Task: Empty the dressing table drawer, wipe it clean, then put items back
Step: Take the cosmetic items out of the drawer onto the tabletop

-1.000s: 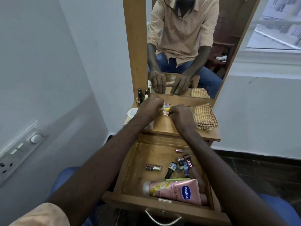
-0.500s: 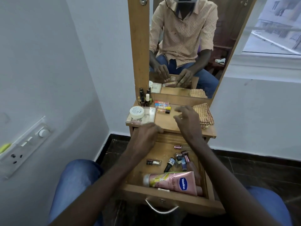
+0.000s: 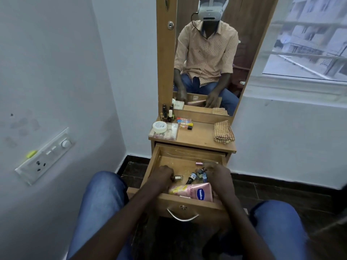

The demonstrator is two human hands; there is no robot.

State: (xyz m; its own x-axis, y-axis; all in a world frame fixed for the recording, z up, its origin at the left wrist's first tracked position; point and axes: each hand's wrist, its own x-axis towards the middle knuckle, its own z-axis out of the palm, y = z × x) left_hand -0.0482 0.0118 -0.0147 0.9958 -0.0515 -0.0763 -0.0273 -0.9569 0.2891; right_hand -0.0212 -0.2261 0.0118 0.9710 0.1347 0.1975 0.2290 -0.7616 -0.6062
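The dressing table (image 3: 199, 136) stands against the wall with its drawer (image 3: 187, 204) pulled out toward the person's knees. Behind and above the drawer rises the mirror (image 3: 206, 53), which shows the seated person bent over it.

Both hands are inside the drawer. The left hand (image 3: 161, 175) is at its left middle, fingers curled, their tips at the dark end of a small gold bottle (image 3: 177, 177) lying on the drawer floor; whether they pinch it cannot be told. The right hand (image 3: 219, 175) is at the drawer's right side, blurred, fingers bent down over a cluster of small bottles (image 3: 200, 173); its grip cannot be told either.

A pink Vaseline tube (image 3: 195, 191) lies across the drawer's front, against the front wall. A dark bottle (image 3: 191, 177) lies just behind it. A small pink cap (image 3: 199, 163) sits near the drawer's back wall.

On the tabletop behind the drawer, to the right, is a folded checked cloth (image 3: 224, 132). To the left is a clear box (image 3: 166, 134) with a round white jar (image 3: 159, 126) on it. Behind the box stand nail polish bottles (image 3: 167, 114), and beside them lie coloured sticks (image 3: 185, 123).
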